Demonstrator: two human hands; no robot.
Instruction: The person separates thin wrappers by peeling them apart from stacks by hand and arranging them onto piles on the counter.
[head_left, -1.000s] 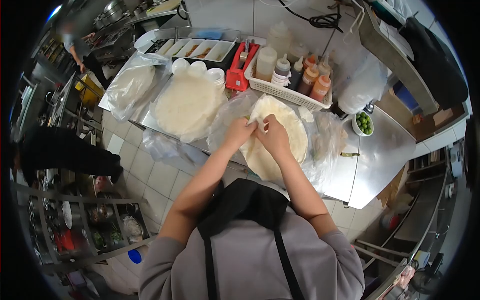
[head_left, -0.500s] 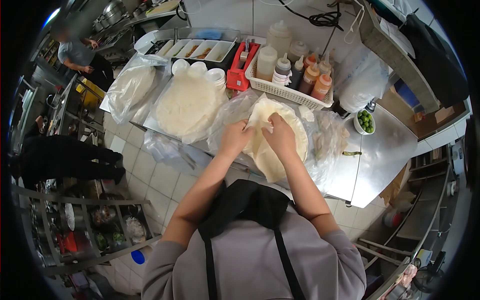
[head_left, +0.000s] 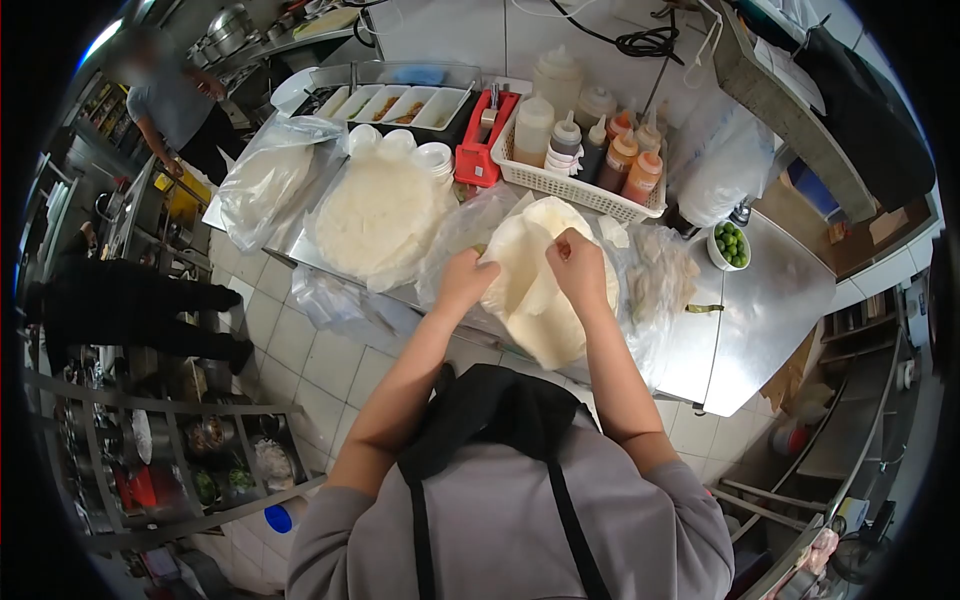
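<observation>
A thin, pale round sheet (head_left: 545, 310) lies over a stack of similar sheets on a plastic bag. My left hand (head_left: 466, 278) pinches its left edge. On the sheet's upper right part, my right hand (head_left: 578, 266) has its fingers closed on the raised sheet. The sheet folds between the two hands, and its lower end hangs toward my body. To the left, a wide pile of whitish round sheets (head_left: 375, 220) rests on the counter.
Behind my hands stand a basket (head_left: 575, 183) of sauce bottles, a red device (head_left: 484, 140) and a tray of fillings (head_left: 405, 104). A bowl of green limes (head_left: 730, 246) sits right. Two people are at the left, one standing (head_left: 175, 110), one in black (head_left: 130, 305).
My hands have moved apart, the left one leftward and the right one rightward, spreading the sheet between them. The standing person at the left has shifted nearer.
</observation>
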